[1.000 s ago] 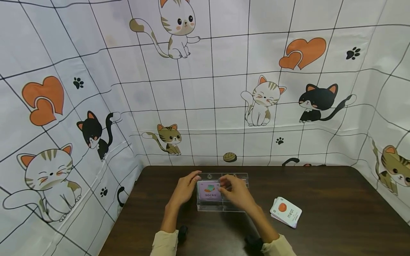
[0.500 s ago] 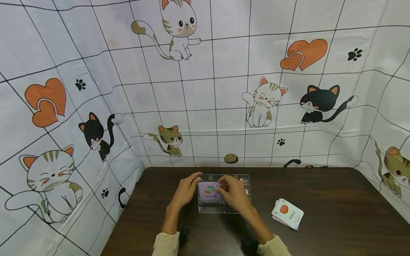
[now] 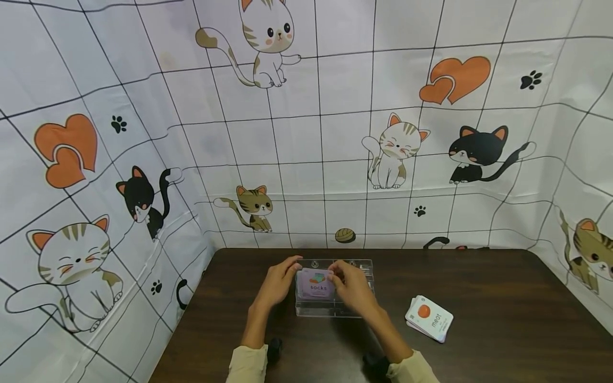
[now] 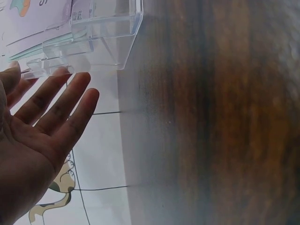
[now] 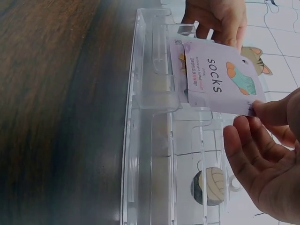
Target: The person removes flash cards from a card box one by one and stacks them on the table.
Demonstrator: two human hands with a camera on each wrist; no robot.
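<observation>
Left of the middle of the surface (image 3: 493, 303), near its far edge, the socks card (image 3: 318, 287) stands in the left half of the clear holder (image 3: 313, 310), its upper right corner pinched by the right hand (image 3: 354, 287), while the left hand (image 3: 276, 283) touches the holder's left end with fingers mostly extended. To handle it well, I'd keep that pinch light so the corner doesn't crease, move the card parallel to the purple card (image 5: 176, 84) behind it so neither snags, and let the left hand steady the holder without crowding the card's edge.
</observation>
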